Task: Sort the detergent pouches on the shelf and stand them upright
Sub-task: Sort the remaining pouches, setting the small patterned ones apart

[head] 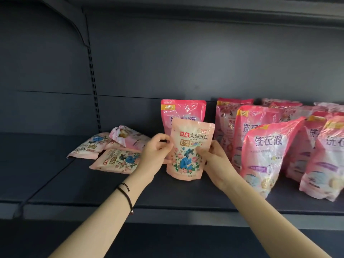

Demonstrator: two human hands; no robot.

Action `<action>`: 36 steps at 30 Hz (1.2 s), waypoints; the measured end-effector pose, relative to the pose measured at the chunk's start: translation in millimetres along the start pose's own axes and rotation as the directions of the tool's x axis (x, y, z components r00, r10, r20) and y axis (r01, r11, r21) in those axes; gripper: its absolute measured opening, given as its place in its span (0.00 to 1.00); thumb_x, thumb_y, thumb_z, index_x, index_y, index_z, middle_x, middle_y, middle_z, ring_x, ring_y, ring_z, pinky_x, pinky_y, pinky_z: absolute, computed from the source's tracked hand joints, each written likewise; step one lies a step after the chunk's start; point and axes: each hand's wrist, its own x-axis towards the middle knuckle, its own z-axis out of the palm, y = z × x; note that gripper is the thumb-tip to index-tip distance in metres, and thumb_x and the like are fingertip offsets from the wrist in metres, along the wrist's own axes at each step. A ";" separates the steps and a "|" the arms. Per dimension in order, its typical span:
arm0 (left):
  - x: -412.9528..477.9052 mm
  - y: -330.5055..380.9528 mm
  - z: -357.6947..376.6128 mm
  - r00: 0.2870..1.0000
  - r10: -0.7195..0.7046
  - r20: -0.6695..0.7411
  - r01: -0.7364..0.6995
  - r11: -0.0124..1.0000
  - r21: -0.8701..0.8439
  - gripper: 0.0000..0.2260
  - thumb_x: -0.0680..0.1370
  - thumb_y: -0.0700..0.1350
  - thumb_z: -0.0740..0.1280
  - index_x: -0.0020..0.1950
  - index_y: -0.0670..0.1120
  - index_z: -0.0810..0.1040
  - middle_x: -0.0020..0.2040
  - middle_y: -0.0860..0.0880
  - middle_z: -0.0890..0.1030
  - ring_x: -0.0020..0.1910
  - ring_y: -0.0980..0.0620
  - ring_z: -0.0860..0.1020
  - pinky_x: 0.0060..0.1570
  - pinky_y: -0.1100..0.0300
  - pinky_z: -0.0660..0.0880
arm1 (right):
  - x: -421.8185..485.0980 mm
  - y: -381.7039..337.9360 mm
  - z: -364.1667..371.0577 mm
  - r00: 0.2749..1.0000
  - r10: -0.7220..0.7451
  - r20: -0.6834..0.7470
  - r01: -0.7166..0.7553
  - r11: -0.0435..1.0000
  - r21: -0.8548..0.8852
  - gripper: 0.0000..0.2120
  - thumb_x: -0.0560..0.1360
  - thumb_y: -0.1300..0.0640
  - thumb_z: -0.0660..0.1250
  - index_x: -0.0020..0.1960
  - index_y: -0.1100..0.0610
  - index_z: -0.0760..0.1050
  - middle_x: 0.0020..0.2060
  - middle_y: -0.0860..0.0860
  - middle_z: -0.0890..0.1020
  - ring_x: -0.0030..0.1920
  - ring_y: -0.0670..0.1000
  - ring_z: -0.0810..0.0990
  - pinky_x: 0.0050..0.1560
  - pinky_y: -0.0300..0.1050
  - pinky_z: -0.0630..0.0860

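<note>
A pale pink floral pouch (188,151) stands upright on the dark shelf (167,194), held between both hands. My left hand (154,155) pinches its left edge and my right hand (212,159) grips its right edge. Directly behind it stands a larger bright pink pouch (183,110). To the left, three pouches lie flat: a floral one (119,161) in front, another floral one (91,146) behind it, and a crumpled pink one (128,136). On the right stand several large bright pink pouches (270,151), some leaning.
The shelf's front lip (167,211) runs across the view. A slotted upright post (94,86) rises at the back left. Bare shelf floor (37,164) lies to the left of the flat pouches. The back panel (186,53) is dark grey.
</note>
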 end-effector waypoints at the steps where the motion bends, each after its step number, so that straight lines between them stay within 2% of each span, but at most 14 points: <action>1: 0.1 -1.7 1.2 1.000 0.001 0.008 -0.001 1.000 0.009 0.03 0.79 0.41 0.66 0.49 0.49 0.76 0.47 0.47 0.83 0.46 0.50 0.83 0.40 0.55 0.82 | 0.6 -0.7 -1.8 1.000 -0.002 -0.009 0.001 1.000 -0.024 0.09 0.78 0.65 0.62 0.57 0.58 0.69 0.56 0.57 0.81 0.54 0.56 0.82 0.55 0.58 0.79; 5: -0.4 -8.2 0.5 0.999 0.027 0.032 -0.029 0.996 0.080 0.03 0.79 0.41 0.64 0.47 0.48 0.74 0.48 0.47 0.83 0.46 0.49 0.83 0.40 0.54 0.82 | 2.7 -4.0 -5.2 0.999 -0.034 -0.001 0.034 0.989 -0.146 0.08 0.78 0.64 0.63 0.55 0.56 0.69 0.55 0.54 0.82 0.54 0.53 0.82 0.56 0.57 0.79; 9: 0.7 -11.4 -2.0 0.996 0.083 0.024 -0.085 0.991 0.099 0.03 0.80 0.40 0.64 0.47 0.47 0.73 0.48 0.48 0.83 0.47 0.53 0.82 0.38 0.59 0.81 | 2.6 -10.1 -0.5 0.992 -0.129 0.002 0.123 0.938 -0.323 0.11 0.78 0.66 0.63 0.53 0.52 0.68 0.54 0.51 0.81 0.54 0.48 0.81 0.53 0.51 0.80; 13: 1.3 -12.7 -6.4 0.991 0.127 0.042 -0.133 0.971 0.200 0.02 0.79 0.43 0.64 0.50 0.49 0.73 0.49 0.51 0.82 0.47 0.57 0.81 0.37 0.64 0.79 | -0.3 -20.9 9.4 0.942 -0.334 0.027 0.296 0.794 -0.531 0.18 0.75 0.67 0.66 0.60 0.54 0.64 0.52 0.46 0.78 0.54 0.47 0.79 0.45 0.38 0.80; 14: 1.0 -11.9 -9.6 0.990 0.130 0.059 -0.141 0.958 0.249 0.02 0.79 0.44 0.65 0.50 0.50 0.73 0.48 0.52 0.82 0.47 0.58 0.81 0.37 0.64 0.78 | -1.2 -26.3 12.1 0.915 -0.401 0.034 0.347 0.742 -0.574 0.22 0.74 0.67 0.67 0.63 0.54 0.63 0.52 0.45 0.76 0.54 0.46 0.78 0.44 0.34 0.78; 16: -0.1 -8.7 -20.5 0.986 0.137 0.094 -0.162 0.918 0.361 0.03 0.79 0.48 0.65 0.51 0.55 0.72 0.47 0.56 0.81 0.45 0.61 0.80 0.38 0.66 0.74 | -3.0 -39.0 15.7 0.839 -0.538 0.082 0.448 0.596 -0.666 0.27 0.73 0.67 0.69 0.67 0.55 0.63 0.57 0.47 0.74 0.57 0.46 0.75 0.51 0.34 0.75; 18: -1.8 -3.3 -38.2 0.978 0.158 0.135 -0.206 0.834 0.512 0.03 0.79 0.52 0.64 0.52 0.57 0.73 0.46 0.60 0.79 0.44 0.63 0.78 0.38 0.68 0.71 | -5.9 -53.8 19.5 0.739 -0.640 0.209 0.516 0.339 -0.787 0.26 0.72 0.65 0.69 0.67 0.57 0.66 0.62 0.52 0.71 0.62 0.50 0.71 0.59 0.41 0.70; 20: -4.8 3.3 -62.3 0.965 0.184 0.189 -0.264 0.670 0.694 0.05 0.78 0.56 0.62 0.51 0.58 0.74 0.45 0.62 0.78 0.44 0.64 0.77 0.38 0.68 0.72 | -10.1 -65.0 26.8 0.621 -0.667 0.411 0.569 0.023 -0.822 0.18 0.72 0.62 0.70 0.61 0.59 0.73 0.59 0.55 0.73 0.60 0.54 0.72 0.59 0.46 0.70; 22: -6.3 9.8 -86.4 0.940 0.214 0.267 -0.335 0.422 0.842 0.09 0.77 0.61 0.59 0.52 0.59 0.73 0.46 0.61 0.79 0.44 0.61 0.78 0.37 0.61 0.76 | -14.9 -71.1 38.8 0.557 -0.592 0.583 0.617 -0.175 -0.767 0.11 0.73 0.59 0.70 0.54 0.60 0.78 0.53 0.55 0.77 0.54 0.57 0.75 0.53 0.54 0.74; 24: -6.2 12.7 -107.0 0.914 0.223 0.340 -0.384 0.196 0.903 0.12 0.77 0.62 0.57 0.51 0.58 0.73 0.48 0.59 0.78 0.44 0.56 0.77 0.37 0.57 0.76 | -19.7 -71.2 54.8 0.540 -0.461 0.704 0.679 -0.257 -0.688 0.09 0.74 0.56 0.69 0.51 0.59 0.80 0.49 0.54 0.80 0.49 0.57 0.78 0.48 0.55 0.76; 26: -4.5 12.2 -125.0 0.903 0.199 0.381 -0.400 0.064 0.914 0.14 0.76 0.63 0.56 0.51 0.57 0.74 0.47 0.58 0.78 0.46 0.53 0.77 0.39 0.57 0.75 | -20.7 -64.2 72.5 0.536 -0.315 0.783 0.723 -0.308 -0.619 0.10 0.75 0.52 0.67 0.52 0.57 0.79 0.47 0.53 0.80 0.47 0.55 0.79 0.46 0.53 0.76; 29: 0.9 6.9 -147.2 0.892 0.179 0.416 -0.419 -0.026 0.908 0.16 0.76 0.63 0.56 0.52 0.55 0.76 0.48 0.56 0.79 0.50 0.52 0.77 0.44 0.55 0.76 | -13.8 -47.3 95.7 0.588 -0.158 0.793 0.714 -0.359 -0.601 0.14 0.77 0.45 0.60 0.56 0.53 0.76 0.48 0.49 0.78 0.47 0.50 0.77 0.43 0.48 0.75; 33: 14.4 -3.1 -173.3 0.863 0.179 0.472 -0.468 -0.067 0.881 0.17 0.75 0.64 0.56 0.54 0.56 0.75 0.49 0.56 0.80 0.51 0.53 0.77 0.50 0.56 0.74 | 2.5 -25.7 120.4 0.664 -0.088 0.743 0.686 -0.324 -0.652 0.14 0.76 0.42 0.61 0.53 0.51 0.74 0.43 0.44 0.71 0.39 0.47 0.69 0.36 0.44 0.69; 36: 28.6 -10.0 -195.9 0.841 0.188 0.508 -0.497 -0.101 0.862 0.20 0.75 0.65 0.56 0.60 0.58 0.75 0.51 0.57 0.80 0.56 0.54 0.76 0.50 0.59 0.68 | 19.8 -13.2 140.2 0.728 0.012 0.685 0.645 -0.350 -0.679 0.14 0.75 0.41 0.62 0.53 0.51 0.73 0.45 0.45 0.74 0.41 0.48 0.73 0.38 0.45 0.72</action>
